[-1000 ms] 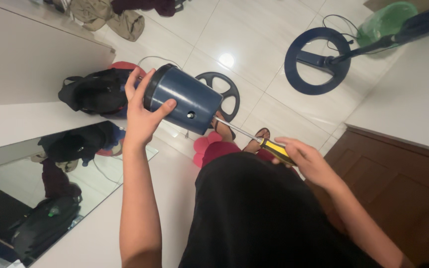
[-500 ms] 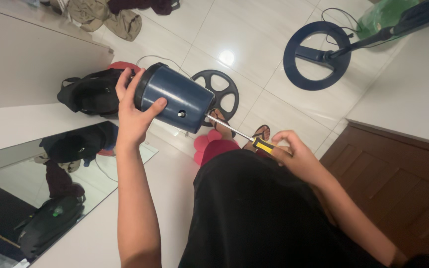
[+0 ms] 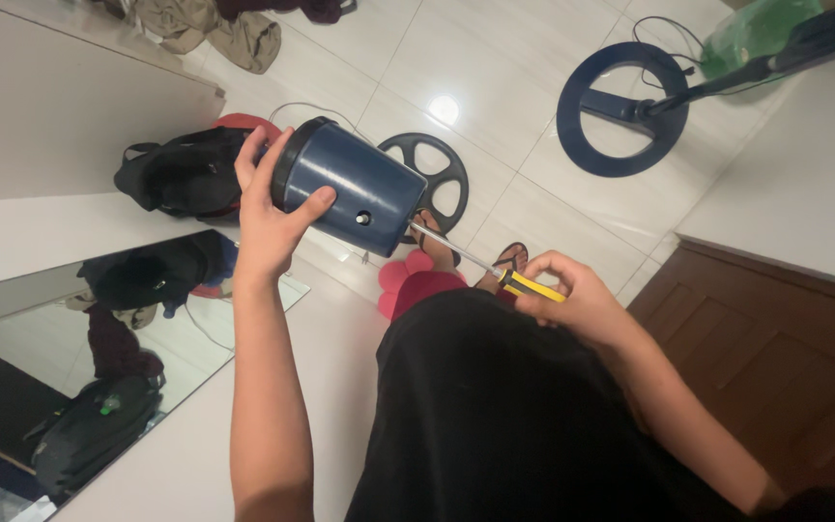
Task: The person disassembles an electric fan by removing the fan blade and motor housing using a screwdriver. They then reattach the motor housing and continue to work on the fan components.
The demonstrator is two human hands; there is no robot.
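The person's black top fills the bottom of the view and hides their legs. Just past it, the right hand (image 3: 572,302) has its grip closed around a screwdriver (image 3: 495,270) with a yellow and black handle. The fingers cover most of the handle, so only a short bit of it shows. The thin metal shaft points up and left toward a dark blue cup-shaped housing (image 3: 355,188). The tip sits right at the narrow end of the housing, but I cannot tell if it touches.

The left hand (image 3: 268,217) grasps the housing at its wide end, with the thumb on the side and the fingers curled over the black rim. The housing is held up in the air, tilted, above the floor. A small round hole shows on its side.

Below the hands are two feet in sandals and something pink, partly hidden by the top and hard to make out. A black spoked wheel (image 3: 434,169) lies on the white tile floor (image 3: 533,58), half behind the housing. To the left sits a black backpack (image 3: 186,174), and a mirror (image 3: 99,338) leans nearby. Farther off is a round blue fan base (image 3: 620,111) with a pole cut off at the edge. A brown wooden door (image 3: 775,358) is at the right.
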